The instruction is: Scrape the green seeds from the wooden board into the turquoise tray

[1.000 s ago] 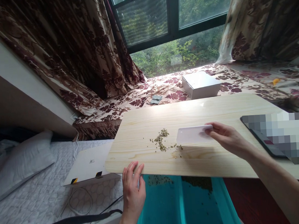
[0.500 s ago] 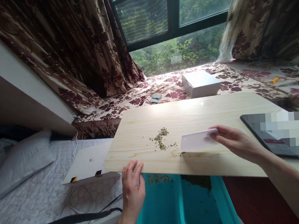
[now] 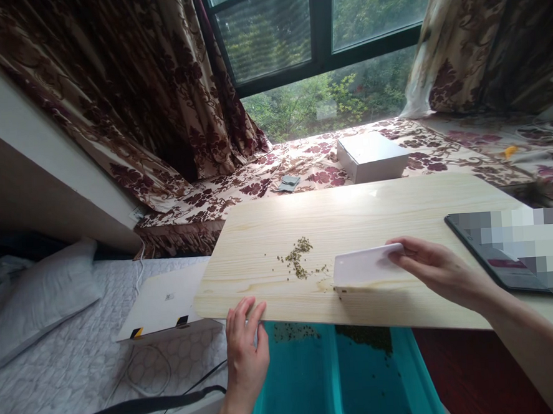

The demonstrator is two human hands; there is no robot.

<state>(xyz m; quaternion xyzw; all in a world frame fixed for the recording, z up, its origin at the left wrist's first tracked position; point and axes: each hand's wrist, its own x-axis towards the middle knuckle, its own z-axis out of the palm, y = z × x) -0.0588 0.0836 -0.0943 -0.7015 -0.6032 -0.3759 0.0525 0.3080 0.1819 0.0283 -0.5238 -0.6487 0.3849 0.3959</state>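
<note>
My right hand point(image 3: 423, 262) grips one end of a flat white plastic scraper-like piece point(image 3: 362, 267), tilted on edge over the wooden tabletop point(image 3: 398, 206). A few small grains lie at its lower left corner. To its left, a loose patch of small greenish-brown grains point(image 3: 301, 255) is spread on the wood. My left hand point(image 3: 246, 337) rests at the table's front edge, fingers stretched on the top and holding nothing. Below that edge is a teal two-compartment bin point(image 3: 334, 378), with grains in the far part of both compartments; the tabletop hides its far side.
A dark tablet-like device point(image 3: 490, 256), partly blurred out, lies on the table's right. A silvery box point(image 3: 371, 157) and a small grey cloth point(image 3: 288, 183) sit on the flowered window seat. Left of the table, a white box point(image 3: 163, 301) lies on the quilted bed point(image 3: 100, 324).
The white piece has shifted slightly toward the front edge with my right hand, and a few grains by its corner moved along. My left hand stays in place.
</note>
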